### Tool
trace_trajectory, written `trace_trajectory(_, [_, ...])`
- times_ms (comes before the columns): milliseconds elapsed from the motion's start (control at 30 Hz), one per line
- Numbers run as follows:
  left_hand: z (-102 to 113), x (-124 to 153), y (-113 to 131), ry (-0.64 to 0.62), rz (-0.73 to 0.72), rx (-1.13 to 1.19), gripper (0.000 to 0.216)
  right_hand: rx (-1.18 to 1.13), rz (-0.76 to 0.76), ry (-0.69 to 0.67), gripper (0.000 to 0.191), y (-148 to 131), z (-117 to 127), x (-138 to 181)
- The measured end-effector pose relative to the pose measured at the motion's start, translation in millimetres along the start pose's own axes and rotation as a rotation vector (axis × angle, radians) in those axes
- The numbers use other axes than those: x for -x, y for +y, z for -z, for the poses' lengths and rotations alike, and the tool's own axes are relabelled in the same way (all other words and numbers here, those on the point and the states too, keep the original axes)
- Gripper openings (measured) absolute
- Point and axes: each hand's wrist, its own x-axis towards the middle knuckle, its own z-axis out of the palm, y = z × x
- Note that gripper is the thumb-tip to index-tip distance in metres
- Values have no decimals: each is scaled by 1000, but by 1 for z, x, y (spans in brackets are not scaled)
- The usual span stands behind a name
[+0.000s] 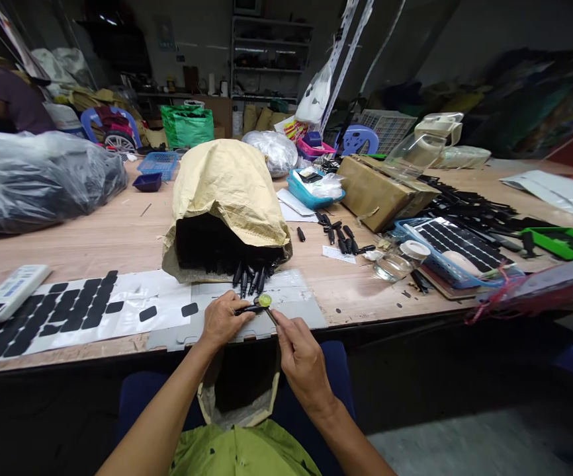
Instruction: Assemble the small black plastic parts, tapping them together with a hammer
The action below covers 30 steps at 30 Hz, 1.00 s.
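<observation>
Over the table's front edge, my left hand is closed on a small black part, shaped like those lying ahead of it. My right hand pinches a thin tool; its exact kind is too small to make out. Between the hands, a yellow-green round piece shows at the tool's far end. Several black tapered parts spill from the mouth of a tan sack just beyond my fingers. A second open bag is in my lap below the table edge.
Left of my hands lies a white sheet of black stickers with a white device on it. To the right are loose black parts, a glass jar, a blue basket and a cardboard box. A large plastic bag lies far left.
</observation>
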Motion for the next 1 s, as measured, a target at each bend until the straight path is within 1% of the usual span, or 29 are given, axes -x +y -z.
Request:
trace_trajectory(100, [1,0,0,0,-4,-10,15,27,-13,-55,37,-2,-6,2])
trace_trajectory(167, [1,0,1,1,-4,-11,14,34,-25,-66,37,-2,-7,2])
trace_trajectory(233, [1,0,2,2,-3,2,16,27,-30,-42,36,1,-4,0])
trace_trajectory(300, [2,0,2,2,2,18,18,50,-49,12,35,8,5,-8])
trace_trajectory(367, [1,0,2,5,7,25,18,136,-92,84,33,20,15,-19])
trace_trajectory(433, [1,0,2,11,7,20,18,281,-155,139,31,38,25,-34])
trace_trajectory(533, [0,0,1,19,-7,-2,21,499,-283,105,28,66,31,-56])
trace_trajectory(633, [-1,0,1,24,-11,-7,21,619,-327,56,25,86,25,-71])
trace_trajectory(700, [-1,1,1,22,-11,5,19,672,-310,72,26,93,18,-74])
trace_trajectory(767, [1,1,1,15,-30,30,18,711,-287,118,26,95,12,-74])
trace_trajectory(833, [3,2,2,0,-105,46,15,733,-268,147,26,94,8,-73])
trace_trajectory(900, [7,4,3,-43,-242,39,13,743,-255,146,26,93,8,-72])
trace_trajectory(1000, [11,14,8,-181,-455,4,15,752,-253,132,26,91,9,-73])
